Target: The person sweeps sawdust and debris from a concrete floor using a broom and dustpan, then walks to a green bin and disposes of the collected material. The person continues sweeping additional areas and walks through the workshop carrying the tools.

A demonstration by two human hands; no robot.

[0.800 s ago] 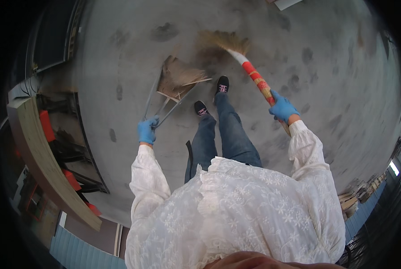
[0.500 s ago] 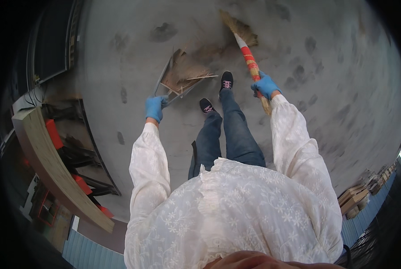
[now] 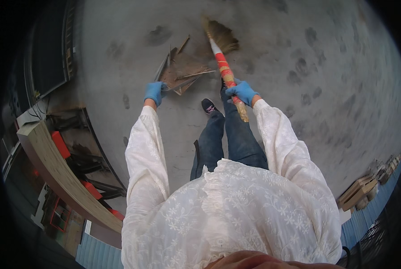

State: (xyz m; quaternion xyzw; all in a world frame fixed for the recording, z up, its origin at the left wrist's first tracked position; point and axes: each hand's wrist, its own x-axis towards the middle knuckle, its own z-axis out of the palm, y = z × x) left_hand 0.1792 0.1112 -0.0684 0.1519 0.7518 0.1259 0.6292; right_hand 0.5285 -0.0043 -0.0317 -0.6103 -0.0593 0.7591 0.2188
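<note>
My left hand (image 3: 154, 93), in a blue glove, is closed on the near corner of a grey-edged dustpan (image 3: 161, 71) held low over the concrete floor. Brown sawdust (image 3: 179, 71) and thin wood strips (image 3: 199, 73) lie in it, some strips poking past its edges. My right hand (image 3: 242, 92), also blue-gloved, wraps round the red-and-straw handle of a broom (image 3: 223, 65). The broom's bristles (image 3: 223, 36) are fanned out on the floor, to the right of and beyond the dustpan. The handle hides most of my right shoe.
To the left, a thick stack of boards (image 3: 59, 163) sits on a dark frame with red blocks (image 3: 60, 144). A dark machine panel (image 3: 46, 47) stands at the far left. Wood pieces (image 3: 358, 192) are piled at the right by a blue corrugated wall (image 3: 366, 224). Dark smudges mark the floor.
My right hand and the broom have swung left, bringing the bristles closer to the dustpan. The dustpan has tilted a little, and a wood strip now sticks up at its far side.
</note>
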